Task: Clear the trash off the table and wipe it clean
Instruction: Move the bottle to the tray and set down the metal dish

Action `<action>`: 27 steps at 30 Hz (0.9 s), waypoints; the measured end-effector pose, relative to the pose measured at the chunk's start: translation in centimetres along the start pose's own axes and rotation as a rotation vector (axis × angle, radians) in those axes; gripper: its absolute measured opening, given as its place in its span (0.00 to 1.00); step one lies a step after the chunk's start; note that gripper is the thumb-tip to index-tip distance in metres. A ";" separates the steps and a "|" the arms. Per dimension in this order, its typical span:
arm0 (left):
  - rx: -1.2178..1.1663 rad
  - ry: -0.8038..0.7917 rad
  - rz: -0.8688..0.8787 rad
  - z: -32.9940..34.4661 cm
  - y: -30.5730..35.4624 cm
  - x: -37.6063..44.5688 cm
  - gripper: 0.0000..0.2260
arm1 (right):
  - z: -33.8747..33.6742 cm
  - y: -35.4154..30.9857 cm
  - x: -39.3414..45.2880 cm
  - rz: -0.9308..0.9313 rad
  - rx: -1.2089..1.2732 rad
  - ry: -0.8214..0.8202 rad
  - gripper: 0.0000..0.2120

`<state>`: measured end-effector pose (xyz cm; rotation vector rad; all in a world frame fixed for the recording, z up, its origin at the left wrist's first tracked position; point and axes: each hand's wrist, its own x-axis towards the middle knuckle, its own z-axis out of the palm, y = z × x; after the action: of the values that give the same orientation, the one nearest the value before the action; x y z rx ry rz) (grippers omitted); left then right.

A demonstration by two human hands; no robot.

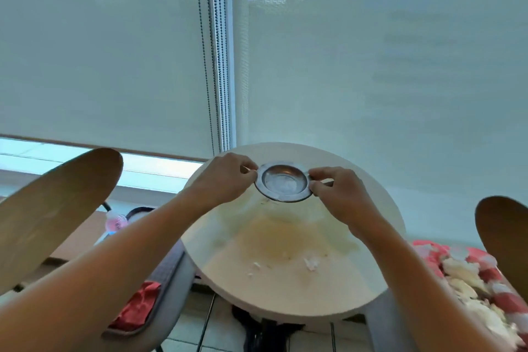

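Note:
A small round metal dish (284, 181), like an ashtray, is held over the far side of the round white table (285, 288). My left hand (225, 177) pinches its left rim and my right hand (340, 194) pinches its right rim. The dish looks empty inside. A wide yellowish stain (285, 240) spreads over the middle of the tabletop. A few white paper scraps (310, 263) lie near the stain's front edge.
A grey chair (168, 288) with a wooden back (54, 211) stands at the left, a red cloth (134, 306) on its seat. At the right, another chair (505, 231) holds a red bag (485, 274) of crumpled white trash. A window blind (343, 80) hangs right behind the table.

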<state>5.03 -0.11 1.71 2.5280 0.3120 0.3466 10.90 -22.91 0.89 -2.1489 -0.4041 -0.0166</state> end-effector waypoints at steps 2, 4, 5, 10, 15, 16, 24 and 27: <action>-0.011 -0.002 -0.034 -0.7 -0.9 -0.7 0.10 | 1.1 -0.6 -0.1 -0.016 -0.003 -0.034 0.11; -0.019 0.006 -0.063 -1.6 -2.1 -1.4 0.10 | 2.4 -1.4 -0.2 -0.031 -0.002 -0.063 0.12; -0.020 0.009 -0.073 -2.1 -2.8 -1.7 0.10 | 3.1 -1.8 -0.2 -0.036 0.004 -0.073 0.12; -0.037 0.020 -0.120 -4.8 -6.7 -2.9 0.09 | 7.0 -4.4 -0.4 -0.074 0.020 -0.119 0.11; -0.033 0.035 -0.143 -8.2 -11.1 -3.9 0.10 | 11.8 -7.7 -0.4 -0.090 0.012 -0.146 0.12; -0.032 0.033 -0.148 -8.8 -12.1 -4.0 0.11 | 12.8 -8.4 -0.5 -0.094 0.010 -0.150 0.12; -0.025 0.043 -0.197 -13.3 -20.6 -5.0 0.09 | 21.1 -13.3 -0.8 -0.142 -0.025 -0.192 0.12; -0.039 0.040 -0.204 -14.3 -23.6 -5.3 0.09 | 24.4 -14.5 -1.1 -0.175 -0.054 -0.186 0.08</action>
<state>-7.84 24.77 -0.95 2.4269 0.5686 0.3203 2.18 4.03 -1.77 -2.1694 -0.7065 0.0751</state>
